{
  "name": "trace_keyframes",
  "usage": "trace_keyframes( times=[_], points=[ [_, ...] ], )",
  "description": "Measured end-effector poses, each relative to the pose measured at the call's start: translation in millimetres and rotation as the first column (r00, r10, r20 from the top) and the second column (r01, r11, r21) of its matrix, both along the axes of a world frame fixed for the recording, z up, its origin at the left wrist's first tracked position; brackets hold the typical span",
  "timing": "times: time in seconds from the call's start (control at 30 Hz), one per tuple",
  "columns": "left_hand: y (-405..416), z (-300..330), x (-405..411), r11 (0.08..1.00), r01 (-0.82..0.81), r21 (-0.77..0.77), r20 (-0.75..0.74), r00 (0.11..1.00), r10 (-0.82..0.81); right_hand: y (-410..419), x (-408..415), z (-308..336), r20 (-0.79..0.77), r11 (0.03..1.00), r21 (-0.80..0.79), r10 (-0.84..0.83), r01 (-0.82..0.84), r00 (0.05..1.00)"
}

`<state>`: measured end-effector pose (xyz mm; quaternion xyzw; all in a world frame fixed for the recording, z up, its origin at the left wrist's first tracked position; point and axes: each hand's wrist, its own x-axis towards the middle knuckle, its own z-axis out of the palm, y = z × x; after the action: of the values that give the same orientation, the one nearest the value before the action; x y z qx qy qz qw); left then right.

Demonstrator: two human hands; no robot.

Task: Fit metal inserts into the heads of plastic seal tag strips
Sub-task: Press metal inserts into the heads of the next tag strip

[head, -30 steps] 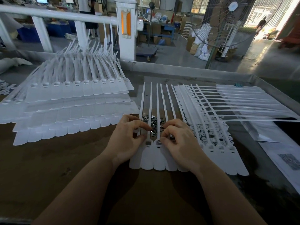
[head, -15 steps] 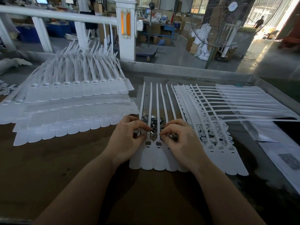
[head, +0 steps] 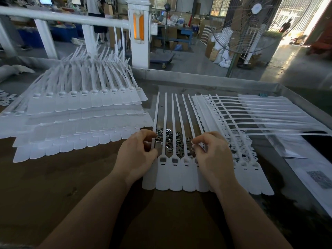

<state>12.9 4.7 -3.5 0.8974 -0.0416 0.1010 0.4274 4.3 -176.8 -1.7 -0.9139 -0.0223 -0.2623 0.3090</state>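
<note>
A joined row of white seal tag strips (head: 172,177) lies flat in front of me, tails pointing away. Two heads (head: 163,159) near the left hold dark metal inserts. The head to their right (head: 186,160) looks white. Loose metal inserts (head: 172,141) lie in a pile under the tails. My left hand (head: 136,155) rests on the row's left end, thumb and forefinger pinched around the leftmost tail. My right hand (head: 212,157) covers the row's right heads, its fingertips pinched at the pile's edge. Whether they hold an insert is hidden.
A big stack of tag strips (head: 75,119) fans out at the left. More rows of strips (head: 251,119) overlap at the right, beside printed sheets (head: 316,178). A metal rim (head: 197,78) bounds the table at the back. A standing fan (head: 248,24) is behind.
Both hands have drawn apart from the middle of the row, the left going left and the right going right. The heads with their inserts are now uncovered.
</note>
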Motion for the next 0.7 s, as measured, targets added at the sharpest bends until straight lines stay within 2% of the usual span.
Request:
trace_keyframes(
  times=[0.2, 0.3, 0.47, 0.57, 0.7],
  points=[
    [2.3, 0.9, 0.6, 0.998, -0.052, -0.029, 0.027, 0.998, 0.053, -3.4, 1.5, 0.8, 0.000, 0.999, 0.007, -0.035, 0.035, 0.999],
    [1.3, 1.1, 0.1, 0.998, -0.058, -0.022, 0.035, 0.998, 0.059, -0.8, -0.5, 1.8, 0.027, 1.000, 0.011, 0.010, -0.010, 1.000],
    [1.8, -0.3, -0.4, 0.998, -0.057, -0.021, 0.025, 0.998, 0.058, 4.8, -3.0, 0.5, 0.012, 0.986, -0.107, 0.128, -0.126, 0.992],
    [1.8, -0.6, -0.1, 0.999, -0.050, -0.018, 0.017, 0.999, 0.050, 4.5, -3.3, -2.0, -0.065, 0.969, -0.219, 0.103, -0.115, 0.993],
    [1.7, 0.2, -0.3, 0.999, -0.044, -0.022, 0.009, 0.999, 0.044, 3.5, -1.6, -4.2, -0.118, 0.961, -0.258, 0.069, -0.098, 0.991]
  ],
)
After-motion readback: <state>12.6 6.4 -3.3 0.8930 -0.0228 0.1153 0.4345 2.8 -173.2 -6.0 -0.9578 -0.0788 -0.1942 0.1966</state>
